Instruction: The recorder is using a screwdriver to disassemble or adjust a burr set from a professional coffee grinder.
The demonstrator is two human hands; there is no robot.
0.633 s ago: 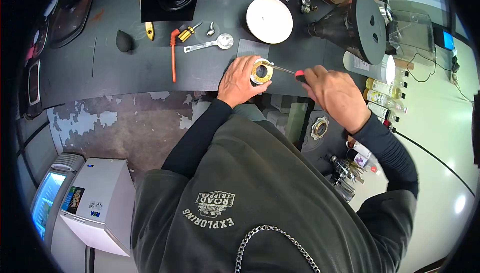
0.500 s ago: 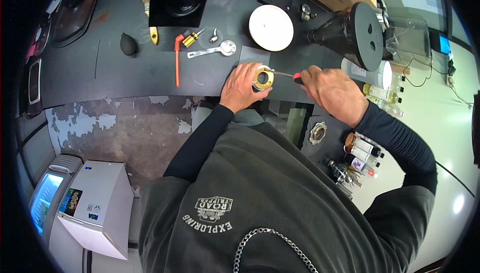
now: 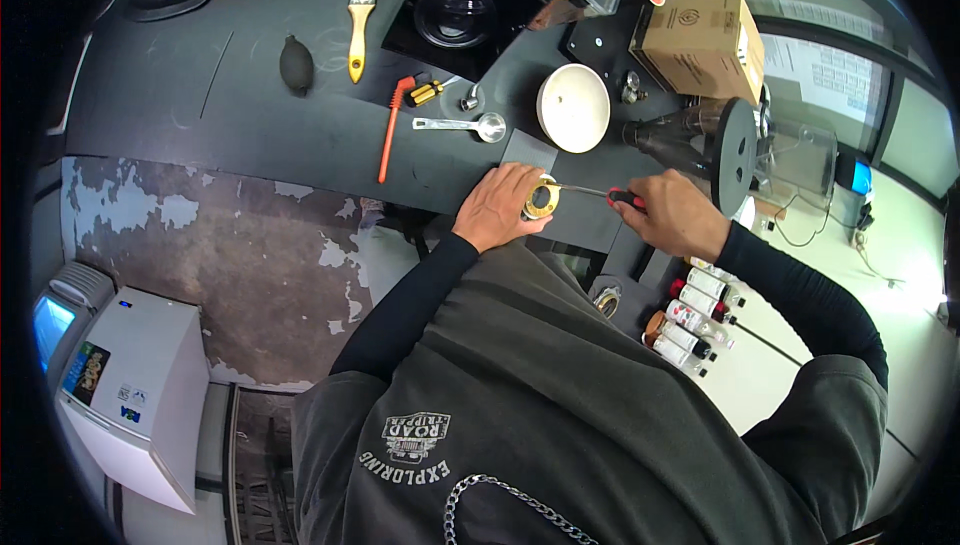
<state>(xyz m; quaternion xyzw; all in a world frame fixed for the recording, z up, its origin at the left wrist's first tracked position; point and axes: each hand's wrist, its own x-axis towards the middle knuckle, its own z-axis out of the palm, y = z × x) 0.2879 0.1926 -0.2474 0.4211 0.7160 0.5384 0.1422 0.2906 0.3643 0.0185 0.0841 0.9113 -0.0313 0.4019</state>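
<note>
My left hand [image 3: 500, 207] is closed around a round brass-coloured part [image 3: 543, 202] with a dark hole in its middle, held at the front edge of the dark table. My right hand [image 3: 682, 213] grips the red and black handle of a screwdriver [image 3: 585, 190]. Its thin metal shaft points left, and the tip meets the upper rim of the brass part. Exactly what the tip touches is too small to tell. Just beyond the left hand lie a metal scoop [image 3: 489, 127] and a flat grey square [image 3: 530, 150].
Beyond are a pale bowl [image 3: 573, 108], an orange-handled tool [image 3: 391, 132], a yellow screwdriver [image 3: 425, 94], a paintbrush [image 3: 358, 30] and a black rubber blower [image 3: 296, 65]. A dark hopper [image 3: 738, 157] and cardboard box [image 3: 700, 43] stand right. Several bottles [image 3: 690, 317] are near my right elbow.
The whole view has shifted and turned slightly, so the tabletop things appear moved. Both hands keep their holds, and the screwdriver tip stays at the brass part's rim.
</note>
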